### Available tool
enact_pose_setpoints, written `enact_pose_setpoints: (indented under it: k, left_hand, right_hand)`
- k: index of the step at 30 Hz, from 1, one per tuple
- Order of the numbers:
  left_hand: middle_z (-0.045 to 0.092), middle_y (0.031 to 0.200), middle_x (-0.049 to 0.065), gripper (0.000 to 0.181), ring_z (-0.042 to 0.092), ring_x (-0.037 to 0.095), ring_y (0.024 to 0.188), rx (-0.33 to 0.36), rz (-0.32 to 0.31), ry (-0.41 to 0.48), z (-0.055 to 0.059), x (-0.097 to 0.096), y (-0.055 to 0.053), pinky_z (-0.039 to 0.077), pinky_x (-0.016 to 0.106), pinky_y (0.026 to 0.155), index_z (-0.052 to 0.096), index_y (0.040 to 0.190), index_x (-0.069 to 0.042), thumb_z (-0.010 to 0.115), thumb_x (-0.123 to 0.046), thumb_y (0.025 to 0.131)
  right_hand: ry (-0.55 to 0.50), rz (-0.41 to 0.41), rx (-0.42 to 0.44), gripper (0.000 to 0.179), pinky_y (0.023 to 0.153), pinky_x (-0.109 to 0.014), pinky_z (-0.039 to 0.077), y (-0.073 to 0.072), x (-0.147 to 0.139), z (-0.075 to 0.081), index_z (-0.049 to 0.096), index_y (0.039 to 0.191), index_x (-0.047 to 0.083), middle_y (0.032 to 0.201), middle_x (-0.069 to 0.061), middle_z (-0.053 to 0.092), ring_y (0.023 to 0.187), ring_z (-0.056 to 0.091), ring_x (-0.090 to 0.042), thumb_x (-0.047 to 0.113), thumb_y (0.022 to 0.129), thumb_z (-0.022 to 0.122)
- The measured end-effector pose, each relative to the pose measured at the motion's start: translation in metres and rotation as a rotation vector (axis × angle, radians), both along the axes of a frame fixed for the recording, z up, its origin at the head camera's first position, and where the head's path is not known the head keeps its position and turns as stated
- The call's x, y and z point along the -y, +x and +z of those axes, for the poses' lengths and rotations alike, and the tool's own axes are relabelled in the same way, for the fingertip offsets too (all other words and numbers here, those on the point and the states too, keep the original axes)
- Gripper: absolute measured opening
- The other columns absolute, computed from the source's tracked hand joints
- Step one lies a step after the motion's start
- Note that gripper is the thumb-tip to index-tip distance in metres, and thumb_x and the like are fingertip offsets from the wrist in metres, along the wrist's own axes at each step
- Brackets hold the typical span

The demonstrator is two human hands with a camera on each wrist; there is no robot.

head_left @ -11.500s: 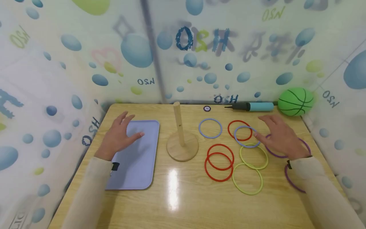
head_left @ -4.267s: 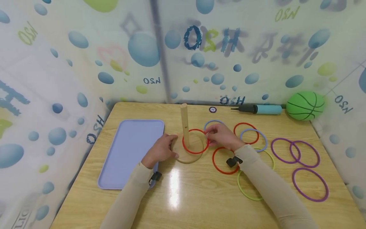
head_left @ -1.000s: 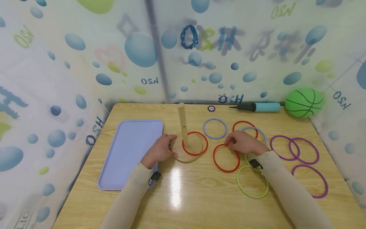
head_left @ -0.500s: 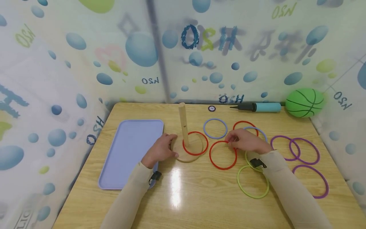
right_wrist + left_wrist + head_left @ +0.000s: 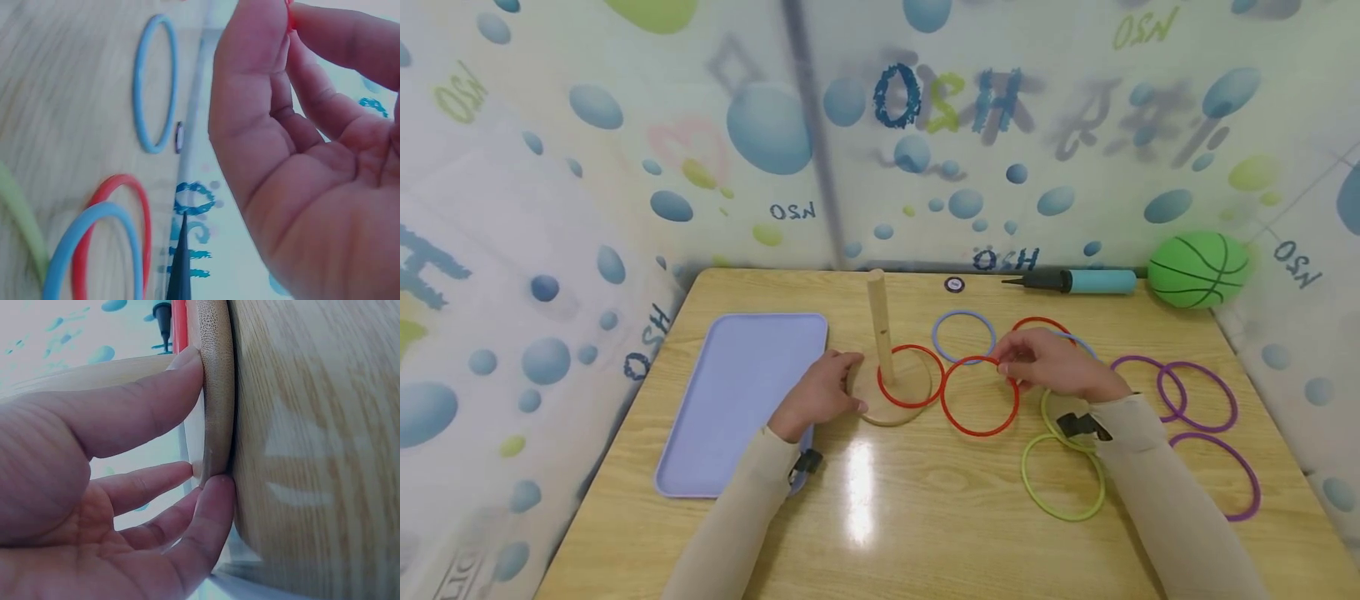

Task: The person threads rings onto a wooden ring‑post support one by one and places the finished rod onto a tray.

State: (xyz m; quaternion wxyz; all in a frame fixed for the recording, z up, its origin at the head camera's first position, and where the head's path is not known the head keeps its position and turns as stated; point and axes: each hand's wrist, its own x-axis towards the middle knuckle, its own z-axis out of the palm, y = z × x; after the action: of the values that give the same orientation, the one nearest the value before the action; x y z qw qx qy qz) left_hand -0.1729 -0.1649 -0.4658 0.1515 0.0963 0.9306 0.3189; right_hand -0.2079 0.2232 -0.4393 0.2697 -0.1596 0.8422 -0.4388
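A wooden stand with an upright post [image 5: 882,325] and a round base [image 5: 872,410] stands left of the table's middle. My left hand [image 5: 820,396] holds the base's left edge; in the left wrist view the thumb [image 5: 144,406] lies on its upper face and fingertips touch the rim. One red ring [image 5: 912,406] encircles the post and rests on the base. Between thumb and fingers my right hand [image 5: 1048,362] pinches a second red ring [image 5: 981,433] at its upper right, just right of the base. In the right wrist view only a sliver of that ring shows at the fingertips.
Left lies a lilac tray [image 5: 741,400]. Around the right arm are blue rings [image 5: 964,312], another red ring [image 5: 1037,319], yellow-green rings [image 5: 1063,518] and purple rings [image 5: 1255,483]. Along the back are a small disc [image 5: 954,285], a hand pump [image 5: 1101,282] and a green ball [image 5: 1198,268].
Over the last second my right hand has taken the second red ring leftward and upward from its spot on the table. The first ring went around the post earlier. My left hand has stayed put.
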Motion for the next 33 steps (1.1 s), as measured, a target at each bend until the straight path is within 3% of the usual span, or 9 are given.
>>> enact_pose_setpoints:
  k: [5,16,26,33]
  left_hand:
    - [0.057,0.138,0.023,0.086,0.060,0.033,0.120,-0.013,-0.002,-0.004,-0.002,0.001,0.000,0.052,0.048,0.103,0.052,0.154,0.000,0.093,-0.012,0.080]
    - [0.057,0.140,0.024,0.085,0.060,0.034,0.121,-0.012,-0.009,0.005,0.000,0.001,0.000,0.050,0.049,0.106,0.054,0.152,0.000,0.094,-0.013,0.079]
    - [0.055,0.143,0.025,0.085,0.059,0.035,0.124,-0.014,-0.018,-0.005,0.000,0.002,0.003,0.050,0.049,0.108,0.052,0.154,0.000,0.093,-0.014,0.081]
    - [0.055,0.144,0.025,0.084,0.057,0.035,0.126,-0.017,-0.019,-0.026,0.001,0.002,0.004,0.048,0.050,0.110,0.051,0.155,-0.001,0.091,-0.014,0.083]
  right_hand:
    - [-0.042,-0.008,-0.002,0.027,0.079,-0.050,0.065,0.004,0.001,0.011,0.067,0.127,0.001,0.101,-0.017,0.069,0.086,0.068,-0.027,0.016,0.105,0.067]
    - [-0.237,-0.009,-0.016,0.023,0.074,-0.045,0.065,0.015,0.012,0.045,0.066,0.124,0.005,0.099,-0.017,0.068,0.080,0.070,-0.026,0.018,0.106,0.067]
    - [-0.269,-0.080,-0.064,0.026,0.075,-0.042,0.066,0.024,0.027,0.074,0.065,0.126,0.008,0.104,-0.028,0.068,0.084,0.072,-0.029,0.024,0.105,0.068]
    - [-0.323,-0.100,-0.130,0.028,0.076,-0.044,0.066,0.026,0.045,0.101,0.066,0.127,0.008,0.101,-0.016,0.069,0.085,0.071,-0.029,0.026,0.105,0.068]
